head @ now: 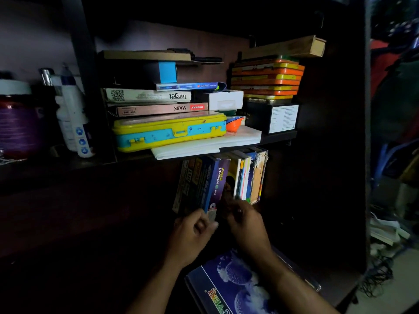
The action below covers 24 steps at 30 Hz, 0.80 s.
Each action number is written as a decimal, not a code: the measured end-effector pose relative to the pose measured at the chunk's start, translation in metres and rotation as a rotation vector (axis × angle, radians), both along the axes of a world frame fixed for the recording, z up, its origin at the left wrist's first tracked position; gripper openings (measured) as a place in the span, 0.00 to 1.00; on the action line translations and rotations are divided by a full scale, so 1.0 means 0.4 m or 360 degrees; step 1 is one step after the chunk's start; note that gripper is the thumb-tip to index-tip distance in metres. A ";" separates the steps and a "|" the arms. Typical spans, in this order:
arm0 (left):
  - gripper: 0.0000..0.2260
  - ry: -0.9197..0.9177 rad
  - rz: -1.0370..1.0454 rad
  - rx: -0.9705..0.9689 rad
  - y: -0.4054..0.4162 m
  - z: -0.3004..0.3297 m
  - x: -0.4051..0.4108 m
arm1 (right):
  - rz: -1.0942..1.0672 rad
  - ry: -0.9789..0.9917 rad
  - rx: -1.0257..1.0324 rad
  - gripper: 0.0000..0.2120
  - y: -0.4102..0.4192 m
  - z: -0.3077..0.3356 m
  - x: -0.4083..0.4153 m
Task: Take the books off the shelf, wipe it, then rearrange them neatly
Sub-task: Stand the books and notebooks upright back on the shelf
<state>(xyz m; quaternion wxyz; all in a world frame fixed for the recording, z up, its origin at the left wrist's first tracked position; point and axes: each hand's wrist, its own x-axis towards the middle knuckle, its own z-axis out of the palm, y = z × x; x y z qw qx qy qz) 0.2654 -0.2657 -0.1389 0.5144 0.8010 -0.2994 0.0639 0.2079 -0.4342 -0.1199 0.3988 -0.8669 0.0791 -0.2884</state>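
- Early days, I'd say: most of the upright row of colourful paperback books (229, 177) sits on the dark wooden lower shelf (292, 211).
- Left hand (192, 232) and right hand (246, 223) both pinch the bottom edges of books in that row.
- One blue hardcover book (229, 284) lies flat below; wiping and rearranging look undone.

Left hand (192, 232) bare; right hand (246, 225) bare; forearms unsleeved

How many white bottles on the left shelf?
2. A taller white bottle with blue arrow marks stands in front; a second white bottle stands right behind it to the left, partly covered. The dark shelf may hide more.
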 end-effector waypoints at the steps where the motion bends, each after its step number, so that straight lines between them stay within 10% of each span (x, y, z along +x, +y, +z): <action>1: 0.19 0.0106 -0.0155 0.0137 -0.002 0.005 -0.010 | -0.0017 0.0022 0.0043 0.11 -0.001 0.003 -0.003; 5: 0.27 0.0201 -0.0546 0.0745 -0.002 0.031 -0.037 | 0.0093 0.0064 0.0094 0.06 -0.024 0.055 -0.035; 11: 0.23 0.0455 -0.0572 0.0495 -0.006 0.037 -0.039 | 0.0426 0.0463 -0.0510 0.18 -0.123 0.077 -0.221; 19: 0.07 0.1129 -0.0613 -0.0563 0.036 0.060 -0.047 | 0.0583 0.0776 -0.1446 0.41 -0.091 0.103 -0.391; 24: 0.27 0.1478 -0.0925 -0.1008 0.059 0.075 -0.042 | 0.0251 0.0256 -0.1671 0.29 -0.076 0.092 -0.343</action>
